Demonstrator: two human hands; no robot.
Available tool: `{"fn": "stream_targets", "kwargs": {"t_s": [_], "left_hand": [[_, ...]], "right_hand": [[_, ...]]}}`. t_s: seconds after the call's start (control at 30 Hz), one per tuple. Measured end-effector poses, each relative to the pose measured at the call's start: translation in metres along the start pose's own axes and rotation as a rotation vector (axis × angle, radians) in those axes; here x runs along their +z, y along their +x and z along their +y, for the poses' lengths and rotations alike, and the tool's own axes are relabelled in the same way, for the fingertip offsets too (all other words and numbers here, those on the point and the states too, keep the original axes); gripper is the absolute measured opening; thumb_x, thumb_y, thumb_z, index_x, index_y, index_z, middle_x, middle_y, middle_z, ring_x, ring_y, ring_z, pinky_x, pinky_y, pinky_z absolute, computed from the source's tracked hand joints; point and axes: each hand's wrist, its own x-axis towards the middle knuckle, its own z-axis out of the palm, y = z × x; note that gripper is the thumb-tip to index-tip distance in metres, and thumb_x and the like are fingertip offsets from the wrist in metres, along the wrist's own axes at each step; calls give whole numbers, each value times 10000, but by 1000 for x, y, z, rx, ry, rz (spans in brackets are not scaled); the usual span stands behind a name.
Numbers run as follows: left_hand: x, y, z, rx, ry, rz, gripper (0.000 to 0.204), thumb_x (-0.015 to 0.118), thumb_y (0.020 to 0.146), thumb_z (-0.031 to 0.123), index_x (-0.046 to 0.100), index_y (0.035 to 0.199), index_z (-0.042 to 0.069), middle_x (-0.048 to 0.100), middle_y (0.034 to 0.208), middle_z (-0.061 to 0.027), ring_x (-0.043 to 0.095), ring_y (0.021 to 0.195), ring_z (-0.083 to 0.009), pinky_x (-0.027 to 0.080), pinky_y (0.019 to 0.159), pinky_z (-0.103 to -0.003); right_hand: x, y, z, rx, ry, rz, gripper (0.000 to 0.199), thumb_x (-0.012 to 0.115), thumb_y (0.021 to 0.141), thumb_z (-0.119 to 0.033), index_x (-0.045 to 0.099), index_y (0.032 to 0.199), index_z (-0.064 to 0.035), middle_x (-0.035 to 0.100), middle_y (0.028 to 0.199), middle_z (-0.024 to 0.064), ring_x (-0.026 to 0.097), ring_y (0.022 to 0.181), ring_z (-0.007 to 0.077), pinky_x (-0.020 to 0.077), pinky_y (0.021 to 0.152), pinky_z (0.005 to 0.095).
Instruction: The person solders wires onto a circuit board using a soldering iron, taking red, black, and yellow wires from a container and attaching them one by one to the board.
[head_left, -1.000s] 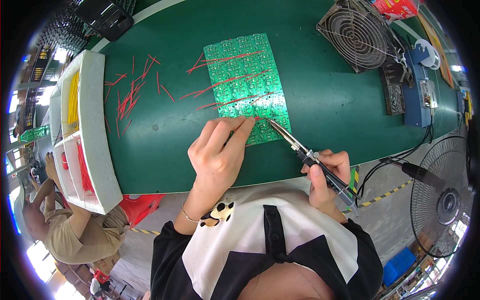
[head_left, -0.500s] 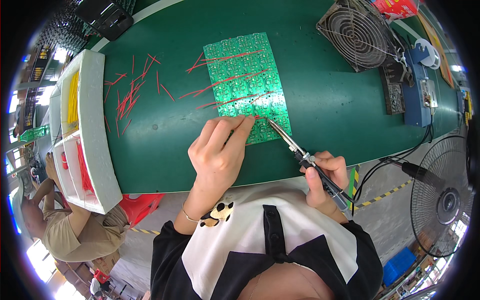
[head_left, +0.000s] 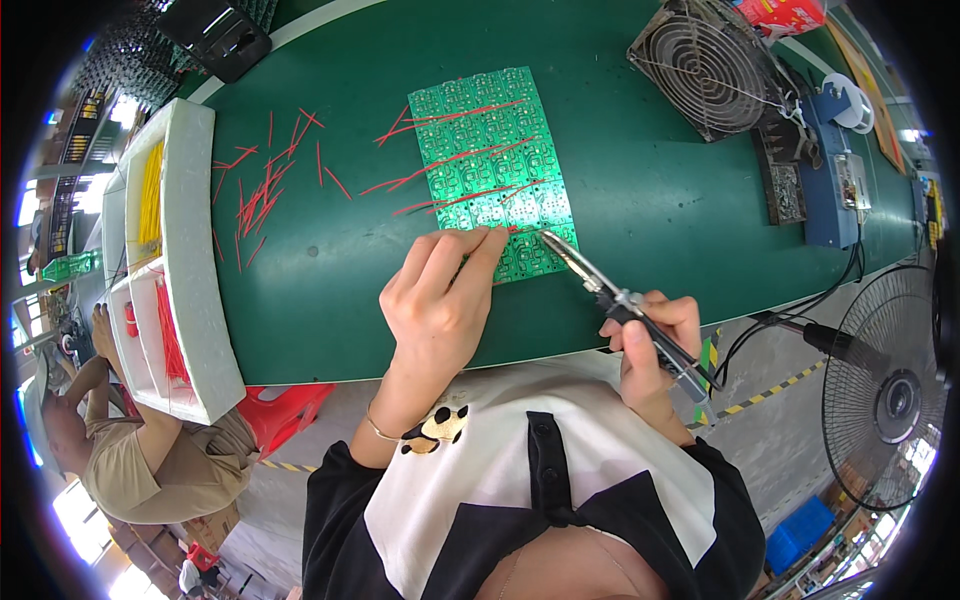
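Observation:
A green circuit board panel (head_left: 495,170) lies on the green table with several red wires (head_left: 455,160) across it. My left hand (head_left: 440,300) rests at the panel's near edge, fingertips pinching a red wire end against the board. My right hand (head_left: 650,340) grips a soldering iron (head_left: 620,300) by its handle. Its metal tip touches the panel's near right corner, just right of my left fingertips.
Loose red wires (head_left: 265,190) lie scattered left of the panel. A white foam tray (head_left: 190,270) holding yellow and red wires stands at the left edge. A small fan (head_left: 710,65) and a blue soldering station (head_left: 835,185) sit at the right. Another person (head_left: 140,450) sits lower left. A floor fan (head_left: 890,390) stands at the right.
My right hand has shifted slightly, keeping the iron's tip at the panel's near edge. My left hand stays at the same spot.

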Motion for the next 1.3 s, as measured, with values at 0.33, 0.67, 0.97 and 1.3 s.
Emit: {"fn": "stream_targets", "kwargs": {"t_s": [0.33,0.67,0.97,1.3], "left_hand": [[0,1,-1,5,-10,10,282,662,561,-45,684,823,55,575,733,7,561,641,-127,464,511,-242],[-13,0,-3,-40,-95,-38,253,658,585,-58,673,819,40,573,742,-19,567,656,-149,465,523,-253],[-33,14,11,46,-15,14,234,675,585,-58,647,792,47,567,717,-33,534,607,-168,429,505,-279],[7,14,16,85,-46,-66,234,702,600,-33,659,809,63,550,742,-12,532,624,-159,430,507,-278]], "right_hand": [[2,1,-1,-23,38,45,196,563,838,-87,401,898,6,547,765,143,511,621,118,434,570,235],[-4,7,-5,-40,104,137,180,555,837,-87,396,868,-9,531,674,104,468,552,100,443,541,235],[-18,11,-11,-92,111,207,175,548,832,-71,399,898,-8,514,712,110,462,531,102,457,537,248],[-14,1,-6,12,13,126,204,574,826,-55,408,923,12,533,766,118,536,611,108,431,548,211]]}}
